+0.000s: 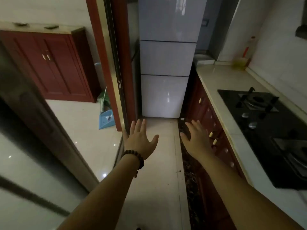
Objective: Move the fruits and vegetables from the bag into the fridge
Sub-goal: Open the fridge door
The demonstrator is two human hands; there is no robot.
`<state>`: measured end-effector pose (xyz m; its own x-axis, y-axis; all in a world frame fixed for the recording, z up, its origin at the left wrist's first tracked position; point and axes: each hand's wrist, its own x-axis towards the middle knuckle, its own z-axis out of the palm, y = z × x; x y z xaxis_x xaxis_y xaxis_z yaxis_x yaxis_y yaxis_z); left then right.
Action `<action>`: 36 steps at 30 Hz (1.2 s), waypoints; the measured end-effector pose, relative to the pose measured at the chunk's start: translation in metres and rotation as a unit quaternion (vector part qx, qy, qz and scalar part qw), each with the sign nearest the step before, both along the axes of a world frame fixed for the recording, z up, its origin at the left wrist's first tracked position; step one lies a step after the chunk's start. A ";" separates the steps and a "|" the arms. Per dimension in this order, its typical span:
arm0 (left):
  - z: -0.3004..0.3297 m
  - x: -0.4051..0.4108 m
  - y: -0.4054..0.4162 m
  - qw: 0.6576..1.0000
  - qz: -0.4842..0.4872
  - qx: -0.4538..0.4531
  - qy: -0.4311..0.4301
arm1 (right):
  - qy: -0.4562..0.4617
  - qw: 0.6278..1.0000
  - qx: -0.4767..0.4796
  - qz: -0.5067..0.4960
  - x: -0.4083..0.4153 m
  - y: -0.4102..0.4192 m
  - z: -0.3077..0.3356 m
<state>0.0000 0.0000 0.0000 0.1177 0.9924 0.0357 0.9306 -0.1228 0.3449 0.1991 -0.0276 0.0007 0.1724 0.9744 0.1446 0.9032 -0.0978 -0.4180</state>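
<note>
A tall white fridge (166, 63) with three closed doors stands at the end of a narrow kitchen aisle, straight ahead. Both my arms reach forward over the floor. My left hand (141, 138), with a bead bracelet on its wrist, has straight spread fingers and holds nothing. My right hand (196, 138) is also flat and empty, next to the red drawer fronts. Both hands are short of the fridge's bottom door. No bag, fruit or vegetable is in view.
A counter (221, 80) with a black gas hob (265, 123) runs along the right, over red drawers (211, 123). An oil bottle (242, 58) stands at its far end. A sliding door frame (119, 63) borders the left, with a red cabinet (49, 63) and blue dustpan (106, 119) beyond.
</note>
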 end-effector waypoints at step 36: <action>0.026 0.105 0.640 0.999 0.027 0.016 -0.031 | -0.022 0.999 0.021 0.028 0.101 0.652 0.011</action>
